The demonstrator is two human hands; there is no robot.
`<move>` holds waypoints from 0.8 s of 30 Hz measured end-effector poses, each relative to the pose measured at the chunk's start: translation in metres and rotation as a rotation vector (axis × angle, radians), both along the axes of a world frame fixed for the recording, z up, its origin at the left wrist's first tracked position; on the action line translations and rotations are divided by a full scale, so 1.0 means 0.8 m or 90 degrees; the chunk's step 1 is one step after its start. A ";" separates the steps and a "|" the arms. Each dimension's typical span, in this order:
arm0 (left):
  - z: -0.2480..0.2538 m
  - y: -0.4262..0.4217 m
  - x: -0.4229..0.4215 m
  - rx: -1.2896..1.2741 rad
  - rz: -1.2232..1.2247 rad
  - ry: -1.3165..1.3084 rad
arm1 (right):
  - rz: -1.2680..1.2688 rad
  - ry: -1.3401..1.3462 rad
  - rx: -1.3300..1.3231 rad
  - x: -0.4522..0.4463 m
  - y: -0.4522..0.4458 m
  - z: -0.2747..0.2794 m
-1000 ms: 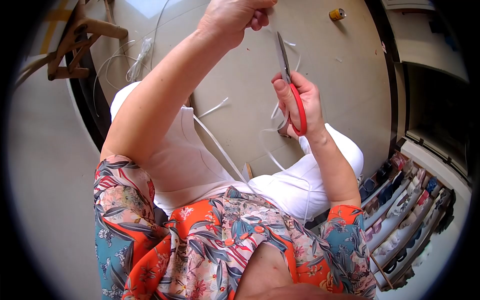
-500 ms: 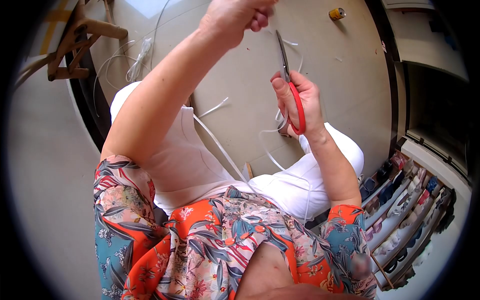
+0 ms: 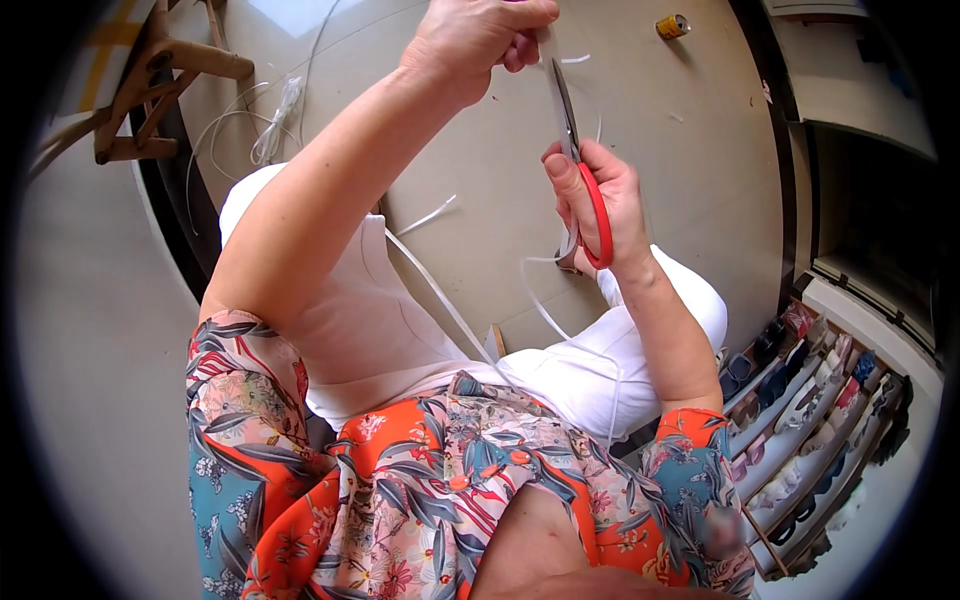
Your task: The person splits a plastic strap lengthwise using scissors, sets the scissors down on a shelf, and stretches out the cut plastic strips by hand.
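My left hand (image 3: 475, 42) is near the top of the view, its fingers pinched on a flat white plastic strip (image 3: 546, 52). From there the strip runs down beside the scissor blades to my right hand (image 3: 605, 195). Below that hand the strip loops over and trails onto my lap. My right hand is wrapped around scissors (image 3: 603, 225) with red handles. Their blades point up and look nearly together, with the tips just below my left fingers. Where exactly the strip passes the blades is hard to make out.
A bundle of white strip (image 3: 280, 120) lies on the tiled floor at left, near a wooden stool (image 3: 190, 60). Strip offcuts (image 3: 428, 214) lie between my legs. A yellow can (image 3: 672, 27) is at upper right. A rack of shoes (image 3: 815, 430) stands at right.
My left hand has come down slightly, towards the scissor tips. The strip now shows straight alongside the blades. My right hand and the scissors have barely moved.
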State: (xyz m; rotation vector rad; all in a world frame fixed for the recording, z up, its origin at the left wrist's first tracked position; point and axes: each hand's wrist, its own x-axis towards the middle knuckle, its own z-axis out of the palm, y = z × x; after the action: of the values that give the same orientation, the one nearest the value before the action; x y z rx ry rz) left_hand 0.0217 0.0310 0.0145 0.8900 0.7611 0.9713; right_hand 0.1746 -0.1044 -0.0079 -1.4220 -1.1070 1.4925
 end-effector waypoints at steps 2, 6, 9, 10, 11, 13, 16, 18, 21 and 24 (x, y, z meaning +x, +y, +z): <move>-0.001 0.000 0.000 0.002 -0.001 -0.003 | -0.006 -0.001 0.000 -0.001 0.000 0.000; -0.007 -0.007 0.006 -0.009 0.002 -0.009 | -0.016 0.011 0.038 -0.002 0.005 -0.004; -0.006 -0.009 0.006 -0.022 -0.009 0.013 | -0.006 0.013 0.034 -0.001 0.005 -0.007; -0.004 -0.008 0.005 -0.025 -0.014 0.023 | -0.001 0.012 0.025 0.000 0.004 -0.005; -0.003 -0.005 0.002 -0.035 -0.023 0.002 | 0.003 0.010 0.017 0.000 0.003 -0.003; -0.006 0.010 -0.004 -0.056 -0.042 -0.041 | 0.014 0.007 0.016 0.000 0.001 -0.006; -0.016 0.028 -0.009 -0.080 -0.043 -0.058 | 0.013 0.021 0.014 -0.001 0.002 -0.005; -0.016 0.015 -0.004 -0.068 -0.021 -0.043 | 0.009 0.023 0.021 -0.001 0.004 -0.004; -0.017 0.001 0.004 -0.076 -0.013 -0.030 | 0.003 0.005 0.036 0.000 0.007 -0.003; -0.014 -0.007 0.008 -0.083 -0.014 -0.033 | -0.006 0.005 0.033 -0.001 0.008 0.000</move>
State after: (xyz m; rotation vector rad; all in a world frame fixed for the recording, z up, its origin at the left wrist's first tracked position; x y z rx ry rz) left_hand 0.0277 0.0254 0.0033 0.7554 0.7600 0.9113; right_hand 0.1738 -0.0981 -0.0078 -1.3825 -1.1258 1.4512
